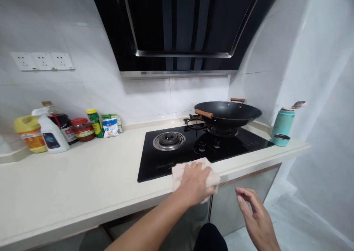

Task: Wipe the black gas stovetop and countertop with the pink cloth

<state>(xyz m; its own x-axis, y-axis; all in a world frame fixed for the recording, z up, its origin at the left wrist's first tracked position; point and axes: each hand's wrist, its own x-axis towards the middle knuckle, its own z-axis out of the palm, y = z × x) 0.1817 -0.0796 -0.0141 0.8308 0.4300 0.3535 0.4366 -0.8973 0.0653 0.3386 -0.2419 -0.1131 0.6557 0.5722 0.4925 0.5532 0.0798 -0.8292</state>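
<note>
My left hand (pixel 195 182) presses a pale, folded cloth (pixel 178 171) against the front edge of the black gas stove (pixel 149 162) and the counter rim. Part of the cloth hangs over the counter's edge, and my palm hides its middle. My right hand (pixel 257 214) hovers in front of the cabinet door, loosely curled and holding nothing, with a gap between thumb and fingers. A black wok (pixel 229 112) with wooden handles rests on the right burner. The left burner (pixel 169 140) is bare, and two knobs (pixel 216 143) sit near the stove's middle.
Along the left wall stand a yellow-capped jug (pixel 31 136), a white spray bottle (pixel 52 133), a dark sauce bottle (pixel 68 127), a red-lidded jar (pixel 83 130) and small packets (pixel 110 127). A teal flask (pixel 284 123) and its cup (pixel 281 140) stand right. Above hangs a range hood (pixel 179 62).
</note>
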